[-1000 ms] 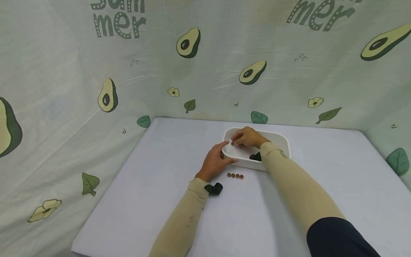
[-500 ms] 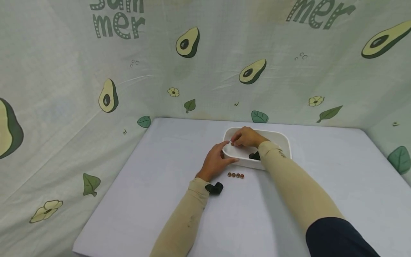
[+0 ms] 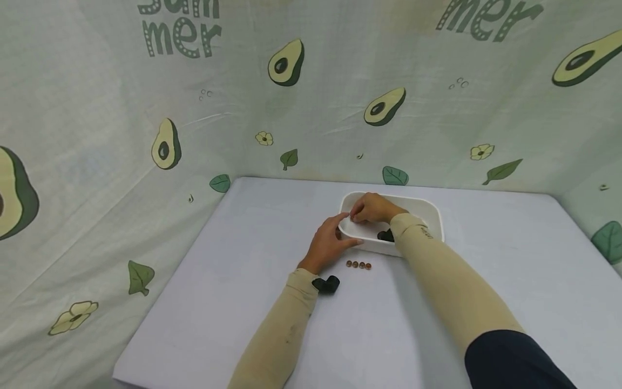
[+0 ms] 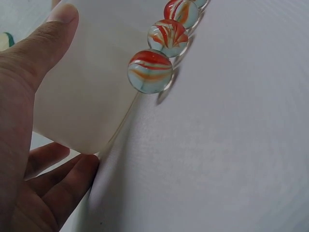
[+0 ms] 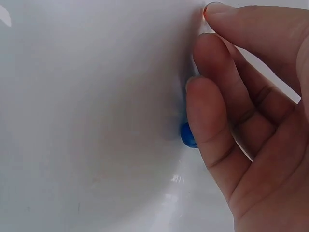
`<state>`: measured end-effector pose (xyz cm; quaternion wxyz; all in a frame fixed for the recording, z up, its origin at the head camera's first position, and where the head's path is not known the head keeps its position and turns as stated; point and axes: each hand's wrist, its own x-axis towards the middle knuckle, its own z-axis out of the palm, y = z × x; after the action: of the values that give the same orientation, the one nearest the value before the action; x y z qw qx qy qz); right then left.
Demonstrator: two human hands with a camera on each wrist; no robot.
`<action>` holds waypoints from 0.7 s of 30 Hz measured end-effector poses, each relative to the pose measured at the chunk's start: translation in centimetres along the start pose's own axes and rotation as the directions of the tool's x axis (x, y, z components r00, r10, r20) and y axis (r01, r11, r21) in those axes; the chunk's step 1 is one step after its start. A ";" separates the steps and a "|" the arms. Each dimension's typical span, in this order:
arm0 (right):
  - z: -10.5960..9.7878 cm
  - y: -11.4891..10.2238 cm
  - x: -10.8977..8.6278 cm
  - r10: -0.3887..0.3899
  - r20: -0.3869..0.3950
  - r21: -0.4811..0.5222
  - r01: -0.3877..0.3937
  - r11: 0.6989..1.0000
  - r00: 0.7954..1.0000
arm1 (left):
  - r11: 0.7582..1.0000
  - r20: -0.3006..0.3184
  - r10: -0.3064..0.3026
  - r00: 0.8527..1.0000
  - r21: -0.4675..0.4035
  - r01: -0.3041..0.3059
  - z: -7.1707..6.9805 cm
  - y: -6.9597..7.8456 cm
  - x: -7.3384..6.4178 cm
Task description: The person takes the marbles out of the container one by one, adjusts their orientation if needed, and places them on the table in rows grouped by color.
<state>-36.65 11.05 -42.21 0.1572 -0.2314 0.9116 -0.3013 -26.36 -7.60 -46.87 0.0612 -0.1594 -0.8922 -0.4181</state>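
Observation:
My left hand (image 3: pixel 326 244) grips the near left corner of a white plastic tub (image 3: pixel 376 247), thumb along the near wall and fingers round the corner. Inside the tub, my right hand (image 3: pixel 371 208) is down at the left end. Its fingers pinch a clear glass marble (image 5: pixel 206 10) with an orange edge, mostly hidden by the thumb. Behind those fingers a blue ball (image 5: pixel 188 136) is partly visible against the white surface. On the table in front of the tub, several glass marbles (image 4: pixel 150 71) with red and orange swirls lie in a row.
The tub stands on a white-covered table (image 3: pixel 233 259) near its back edge. A patterned cloth (image 3: pixel 330 124) with avocados and leaves hangs behind and to the left. Black wrist cameras (image 3: pixel 326 284) sit on both sleeves, the right one partly inside the tub.
The marble by my right fingertips, visible a second ago, is now nearly covered by the fingers. The left hand keeps its grip on the tub; the view has shifted slightly.

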 end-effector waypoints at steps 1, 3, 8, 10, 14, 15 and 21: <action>0.0 -0.1 0.0 -0.001 0.004 -0.004 0.001 1.000 1.000 | 1.000 0.002 -0.005 1.000 0.000 0.005 0.0 0.0 0.0; -0.1 -0.1 -0.2 -0.010 0.006 -0.013 0.010 1.000 1.000 | 1.000 0.007 -0.010 1.000 0.001 0.010 0.1 0.1 0.0; -0.2 0.5 -0.6 -0.005 -0.024 0.027 0.005 1.000 1.000 | 1.000 0.013 -0.001 1.000 0.011 0.001 0.4 0.2 0.0; -0.3 0.8 -0.7 0.011 -0.038 0.056 -0.009 0.998 0.999 | 1.000 0.007 0.004 1.000 0.013 -0.004 0.5 0.0 0.1; -0.7 0.9 -0.9 0.024 -0.045 0.076 -0.020 0.997 0.999 | 1.000 -0.005 -0.002 1.000 0.016 0.002 0.6 -0.2 0.1; -0.8 0.8 -1.0 0.023 -0.046 0.080 -0.019 0.997 0.999 | 1.000 -0.008 0.000 1.000 0.021 0.001 0.6 -0.2 0.1; -1.8 0.3 -1.7 0.023 -0.086 0.140 -0.010 0.990 0.996 | 1.000 -0.010 -0.002 1.000 0.016 0.002 0.4 -0.2 0.2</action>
<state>-36.09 13.00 -40.81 0.1355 -0.1990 0.8962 -0.3726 -26.61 -7.35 -47.23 0.0668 -0.1560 -0.8955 -0.4115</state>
